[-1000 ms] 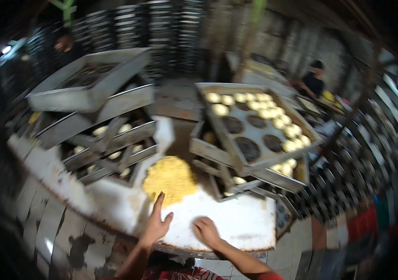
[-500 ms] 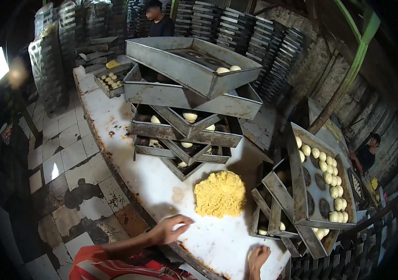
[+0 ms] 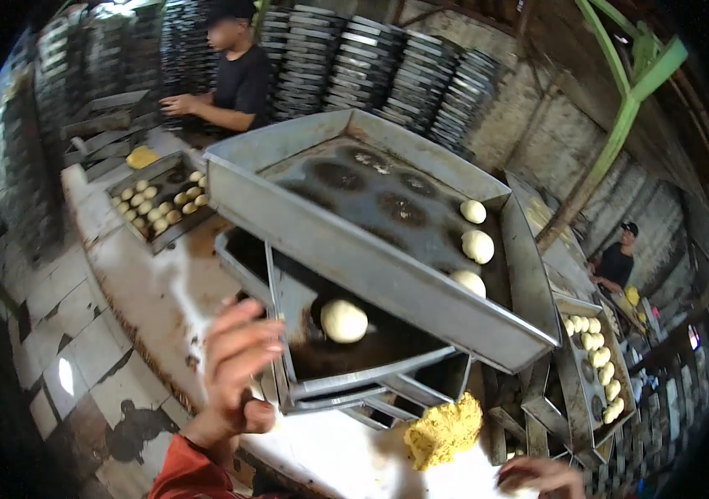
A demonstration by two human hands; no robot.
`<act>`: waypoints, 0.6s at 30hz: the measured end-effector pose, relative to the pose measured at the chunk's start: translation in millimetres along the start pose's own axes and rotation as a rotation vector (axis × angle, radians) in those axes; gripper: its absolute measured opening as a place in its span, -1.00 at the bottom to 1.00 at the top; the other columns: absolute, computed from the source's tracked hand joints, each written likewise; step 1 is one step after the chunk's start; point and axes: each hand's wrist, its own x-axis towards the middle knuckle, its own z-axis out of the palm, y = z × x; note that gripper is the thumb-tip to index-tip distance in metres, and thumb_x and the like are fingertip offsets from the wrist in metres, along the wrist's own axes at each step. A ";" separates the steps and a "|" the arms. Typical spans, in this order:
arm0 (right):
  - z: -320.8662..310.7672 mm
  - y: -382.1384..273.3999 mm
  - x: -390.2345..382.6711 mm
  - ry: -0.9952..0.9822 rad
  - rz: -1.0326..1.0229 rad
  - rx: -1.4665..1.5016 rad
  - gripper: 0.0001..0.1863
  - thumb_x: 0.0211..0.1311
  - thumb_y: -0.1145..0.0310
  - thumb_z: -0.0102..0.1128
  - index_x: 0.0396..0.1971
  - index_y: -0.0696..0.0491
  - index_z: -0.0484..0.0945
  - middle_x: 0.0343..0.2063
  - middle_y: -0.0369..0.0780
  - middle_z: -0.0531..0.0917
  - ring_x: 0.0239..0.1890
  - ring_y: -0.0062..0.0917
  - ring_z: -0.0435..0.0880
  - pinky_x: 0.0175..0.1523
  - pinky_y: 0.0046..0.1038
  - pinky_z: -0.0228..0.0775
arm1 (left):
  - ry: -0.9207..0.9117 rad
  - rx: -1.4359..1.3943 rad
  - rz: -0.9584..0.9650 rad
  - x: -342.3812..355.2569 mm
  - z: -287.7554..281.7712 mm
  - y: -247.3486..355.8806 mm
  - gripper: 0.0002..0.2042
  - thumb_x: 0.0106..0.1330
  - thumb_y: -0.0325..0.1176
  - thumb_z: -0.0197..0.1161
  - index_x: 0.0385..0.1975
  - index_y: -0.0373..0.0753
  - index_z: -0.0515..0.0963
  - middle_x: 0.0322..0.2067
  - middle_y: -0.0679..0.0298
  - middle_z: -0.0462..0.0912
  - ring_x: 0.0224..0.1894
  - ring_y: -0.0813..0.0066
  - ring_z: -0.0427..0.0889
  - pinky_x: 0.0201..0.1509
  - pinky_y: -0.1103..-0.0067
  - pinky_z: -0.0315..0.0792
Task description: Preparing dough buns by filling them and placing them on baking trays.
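From the head view, my left hand (image 3: 238, 366) has risen off the table, fingers loosely spread and empty, beside the dough ball (image 3: 344, 320) in the stacked baking tray (image 3: 354, 366). My right hand (image 3: 541, 476) rests flat near the yellow crumb heap (image 3: 446, 428).

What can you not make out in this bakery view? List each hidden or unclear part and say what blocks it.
- Right hand: head view, fingers cut off by the lower edge.
- Lower tray: mostly covered by the top tray.
- Left hand: palm turned away, so any contents are unseen.
- Far tray: dough balls too small to count.
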 end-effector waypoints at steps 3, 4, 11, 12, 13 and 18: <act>-10.7 -155.7 -43.5 0.043 -0.718 -0.548 -0.41 -0.05 0.06 0.31 -0.13 0.25 0.51 -0.21 -0.05 0.60 -0.16 -0.29 0.61 0.01 -0.28 0.44 | -0.113 -0.211 -0.095 -14.8 5.5 -18.3 -0.67 0.29 0.04 -0.05 -0.30 -0.06 0.52 -0.22 0.35 0.56 0.05 0.25 0.39 0.21 0.13 0.16; 7.5 -191.8 -66.4 0.492 -1.002 -0.908 -0.48 0.04 0.09 0.24 -0.15 0.23 0.54 -0.28 -0.05 0.63 -0.22 -0.29 0.64 0.00 -0.29 0.47 | -0.111 -0.258 -0.110 -16.3 5.1 -17.8 -0.70 0.27 0.03 -0.02 -0.34 -0.03 0.51 -0.25 0.40 0.55 0.03 0.27 0.37 0.22 0.12 0.13; 102.8 -374.8 111.8 0.715 -1.186 -1.175 -0.59 0.36 0.07 -0.20 -0.06 0.04 0.48 -0.18 -0.20 0.56 -0.11 -0.41 0.53 0.11 -0.35 0.33 | -0.059 -0.316 0.016 -4.4 -1.4 -28.9 -0.71 0.37 -0.13 -0.13 -0.46 -0.12 0.45 -0.35 0.30 0.55 -0.26 0.32 0.40 -0.01 0.28 0.23; 105.3 -348.1 152.2 0.539 -1.243 -1.220 -0.63 0.33 0.12 -0.16 -0.11 0.05 0.50 -0.19 -0.12 0.57 -0.10 -0.30 0.54 0.09 -0.28 0.34 | -0.066 -0.335 0.016 -7.3 -3.7 -29.9 -0.71 0.37 -0.13 -0.13 -0.46 -0.12 0.45 -0.35 0.30 0.55 -0.26 0.32 0.40 -0.01 0.28 0.23; 104.0 -331.2 180.9 0.339 -1.321 -1.250 -0.67 0.29 0.17 -0.12 -0.16 0.06 0.51 -0.20 -0.05 0.58 -0.09 -0.19 0.54 0.07 -0.22 0.35 | -0.093 -0.338 -0.007 -8.6 -5.8 -29.7 -0.70 0.35 -0.07 -0.12 -0.47 -0.10 0.45 -0.32 0.32 0.54 -0.24 0.35 0.39 0.05 0.29 0.19; 77.6 -373.3 36.2 1.084 -1.002 -1.230 -0.46 0.35 -0.06 -0.31 0.03 0.04 0.43 -0.05 -0.10 0.51 0.08 -0.30 0.40 0.26 -0.30 0.12 | -0.073 -0.293 -0.179 -23.7 10.1 -21.4 -0.80 0.21 -0.03 0.05 -0.45 0.03 0.46 -0.37 0.53 0.50 -0.04 0.35 0.30 0.27 0.08 0.03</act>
